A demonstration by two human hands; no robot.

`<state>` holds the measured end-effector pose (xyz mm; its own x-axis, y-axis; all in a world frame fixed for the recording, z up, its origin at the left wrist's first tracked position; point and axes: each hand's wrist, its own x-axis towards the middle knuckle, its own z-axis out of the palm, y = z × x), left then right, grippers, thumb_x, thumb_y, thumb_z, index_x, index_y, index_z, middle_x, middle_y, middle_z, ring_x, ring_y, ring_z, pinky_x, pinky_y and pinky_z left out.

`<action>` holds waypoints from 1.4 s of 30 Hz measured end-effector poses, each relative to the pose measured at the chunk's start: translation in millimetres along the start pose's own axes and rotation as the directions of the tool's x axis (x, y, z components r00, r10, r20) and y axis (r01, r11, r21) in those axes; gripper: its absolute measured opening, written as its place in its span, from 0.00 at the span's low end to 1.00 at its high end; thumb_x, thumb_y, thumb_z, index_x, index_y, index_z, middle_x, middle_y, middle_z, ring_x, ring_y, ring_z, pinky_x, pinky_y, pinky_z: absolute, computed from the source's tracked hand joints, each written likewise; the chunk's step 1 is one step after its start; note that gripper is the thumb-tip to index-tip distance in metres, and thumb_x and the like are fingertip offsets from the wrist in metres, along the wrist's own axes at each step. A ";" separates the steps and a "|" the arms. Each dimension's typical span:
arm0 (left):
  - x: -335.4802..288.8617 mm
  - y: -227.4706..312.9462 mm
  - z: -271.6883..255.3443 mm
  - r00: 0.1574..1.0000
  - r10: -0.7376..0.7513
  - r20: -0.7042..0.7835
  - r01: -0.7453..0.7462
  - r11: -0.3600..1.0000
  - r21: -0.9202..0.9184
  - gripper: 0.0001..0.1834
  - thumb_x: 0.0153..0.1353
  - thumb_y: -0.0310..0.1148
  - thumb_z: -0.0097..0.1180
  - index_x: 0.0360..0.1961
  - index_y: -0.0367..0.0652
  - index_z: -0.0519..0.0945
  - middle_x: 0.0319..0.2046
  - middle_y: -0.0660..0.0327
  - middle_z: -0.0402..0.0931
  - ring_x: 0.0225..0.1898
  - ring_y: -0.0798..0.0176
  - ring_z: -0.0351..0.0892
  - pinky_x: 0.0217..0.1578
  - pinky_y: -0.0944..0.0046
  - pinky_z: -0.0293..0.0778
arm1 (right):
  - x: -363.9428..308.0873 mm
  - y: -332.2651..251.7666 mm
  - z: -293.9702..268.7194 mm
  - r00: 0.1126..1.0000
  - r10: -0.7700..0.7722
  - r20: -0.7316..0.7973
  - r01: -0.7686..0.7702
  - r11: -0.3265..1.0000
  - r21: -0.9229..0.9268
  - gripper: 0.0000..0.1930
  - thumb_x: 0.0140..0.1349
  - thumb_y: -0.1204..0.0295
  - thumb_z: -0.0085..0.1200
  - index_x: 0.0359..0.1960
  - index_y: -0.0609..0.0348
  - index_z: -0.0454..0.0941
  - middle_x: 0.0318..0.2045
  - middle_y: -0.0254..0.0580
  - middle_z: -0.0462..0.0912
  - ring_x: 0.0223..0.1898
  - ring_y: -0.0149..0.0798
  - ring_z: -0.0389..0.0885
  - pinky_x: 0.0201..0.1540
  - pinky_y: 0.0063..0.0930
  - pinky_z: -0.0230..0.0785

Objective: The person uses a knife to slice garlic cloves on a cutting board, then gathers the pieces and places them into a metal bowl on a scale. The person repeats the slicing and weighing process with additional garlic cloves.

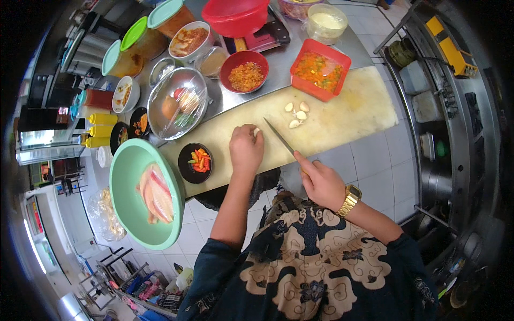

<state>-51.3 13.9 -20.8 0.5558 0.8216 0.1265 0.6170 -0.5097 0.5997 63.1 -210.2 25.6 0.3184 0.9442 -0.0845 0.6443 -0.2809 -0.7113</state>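
My left hand [247,147] is closed over the pale cutting board, its fingertips pinching a garlic clove [256,131] that is mostly hidden. My right hand [321,182], with a gold watch on its wrist, grips a knife [279,135] by the handle. The blade points up and to the left, a little to the right of the clove and apart from it. Several peeled garlic cloves [301,115] lie loose on the cutting board [353,120] beyond the knife. Left of my left hand stands a small black bowl [183,170] of red, orange and green chillies.
A mint green basin [119,203] with raw fish fillets [158,198] stands at the left. Behind the board are a wrapped metal bowl [160,131], a red bowl [250,88] and a red square tub [313,90] of diced vegetables. Lidded containers [140,40] line the far left.
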 end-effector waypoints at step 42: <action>-10.4 47.4 43.0 0.954 0.300 -0.014 -0.299 0.948 -0.111 0.11 0.57 0.31 0.74 0.40 0.41 0.89 0.35 0.54 0.85 0.41 0.48 0.81 0.46 0.51 0.78 | -26.3 13.1 -31.7 0.989 0.080 -0.126 -0.068 0.993 0.101 0.32 0.68 0.74 0.55 0.76 0.55 0.67 0.34 0.54 0.84 0.36 0.57 0.83 0.41 0.50 0.77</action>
<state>-3.9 -29.8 -27.6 0.7074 0.6346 0.3112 0.3566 -0.7006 0.6180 85.2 -244.2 40.6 0.4541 0.8894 -0.0530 0.5476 -0.3255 -0.7708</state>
